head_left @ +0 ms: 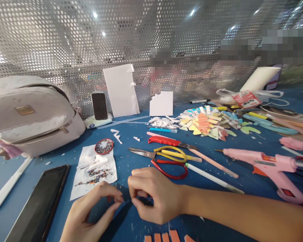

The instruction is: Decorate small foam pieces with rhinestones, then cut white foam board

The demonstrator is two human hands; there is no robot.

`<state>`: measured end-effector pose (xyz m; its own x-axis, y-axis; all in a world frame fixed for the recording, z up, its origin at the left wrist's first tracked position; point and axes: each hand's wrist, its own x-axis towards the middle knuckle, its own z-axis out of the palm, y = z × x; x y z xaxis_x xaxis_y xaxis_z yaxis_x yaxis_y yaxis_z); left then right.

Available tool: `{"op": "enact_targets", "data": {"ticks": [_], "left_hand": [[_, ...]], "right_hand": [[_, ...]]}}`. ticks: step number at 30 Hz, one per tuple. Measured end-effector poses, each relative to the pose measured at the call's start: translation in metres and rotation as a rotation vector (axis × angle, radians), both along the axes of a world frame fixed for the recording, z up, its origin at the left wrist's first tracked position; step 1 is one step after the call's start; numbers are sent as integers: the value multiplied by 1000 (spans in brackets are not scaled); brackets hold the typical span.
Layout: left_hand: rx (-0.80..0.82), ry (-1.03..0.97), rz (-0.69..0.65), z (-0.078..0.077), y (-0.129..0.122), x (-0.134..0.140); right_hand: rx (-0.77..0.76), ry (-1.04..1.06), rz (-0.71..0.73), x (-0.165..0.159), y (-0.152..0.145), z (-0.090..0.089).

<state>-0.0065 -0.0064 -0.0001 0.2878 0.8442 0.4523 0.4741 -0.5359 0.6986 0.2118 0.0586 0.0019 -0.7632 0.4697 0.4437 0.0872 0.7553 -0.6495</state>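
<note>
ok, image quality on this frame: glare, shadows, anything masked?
Head view: bright glare spots on the perforated panel; head view: dark shadow on the blue table between the left hand and right hand; head view: pixelated blocks at upper middle and right, hiding detail there.

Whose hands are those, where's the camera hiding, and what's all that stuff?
No robot here! These are a person's own bare hands, and the camera is worn on their head, looking forward and down. The left hand has thumb and fingertips close together, near a white sheet with tiny specks on it. The right hand is curled, near the scissors. Whether either holds something tiny, I can't tell. The blue table also has a pink glue gun, a phone lying flat and colourful scraps.
</note>
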Motion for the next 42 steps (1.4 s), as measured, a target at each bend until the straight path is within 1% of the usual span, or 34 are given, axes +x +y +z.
{"op": "enact_targets", "data": {"ticks": [5,10,17,23,27,32,35,38,41,42], "left_hand": [[-7,2,-1,2,1,1],[14,13,-29,1,2,2],[-16,1,-61,0,2,1],[-39,-19,-80,-1,3,1],[-29,-24,-84,-2,4,2],[25,-19,-142,0,6,1],[63,-8,-142,2,7,0],[106,17,-110,8,9,-2],[182,56,-38,20,15,-4],[211,71,6,25,18,-5]], "right_hand": [[8,3,2,-1,0,0],[15,2,-4,-1,0,1],[37,16,6,-2,0,-1],[71,-79,11,-3,0,-1],[88,-76,13,-2,-1,-3],[95,-50,25,-2,-1,-5],[63,-41,36,-1,-1,-2],[-16,5,25,1,0,0],[-118,43,-55,2,2,1],[-155,54,-77,2,3,1]]}}
